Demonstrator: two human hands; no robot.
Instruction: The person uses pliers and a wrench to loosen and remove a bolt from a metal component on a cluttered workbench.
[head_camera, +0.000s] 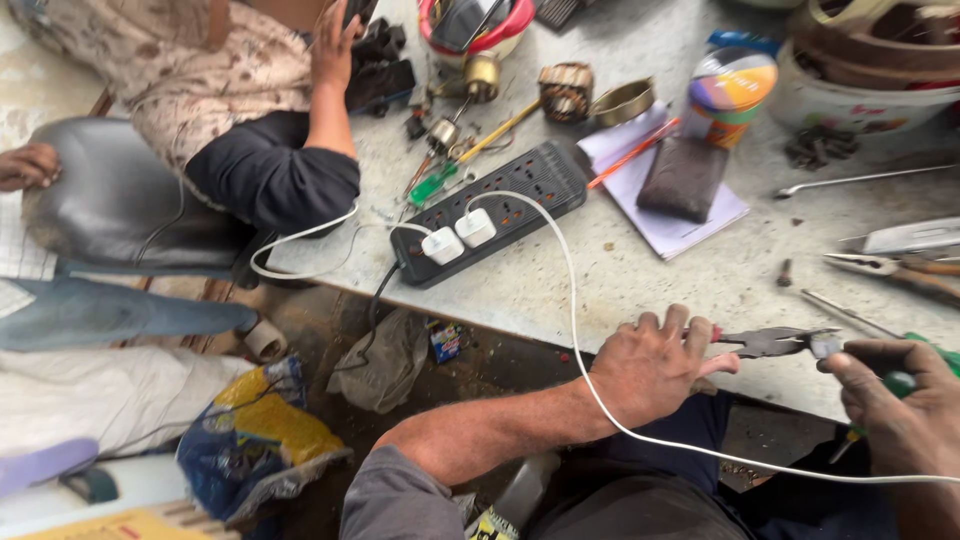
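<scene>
While the left hand (655, 365) squeezes the pliers (770, 342) tight, the right hand (895, 400) grips a green screwdriver (925, 365).

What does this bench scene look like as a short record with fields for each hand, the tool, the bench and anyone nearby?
left hand: closed around the pliers' handles at the bench edge
right hand: holds a green-handled tool and a small pale part at the pliers' tip
pliers: lying level, nose pointing toward the right hand
white cable: runs from a charger in the power strip, past the left wrist
bench: grey top strewn with tools, a notepad and a wallet
nearby: a person's arm resting on the far corner
</scene>
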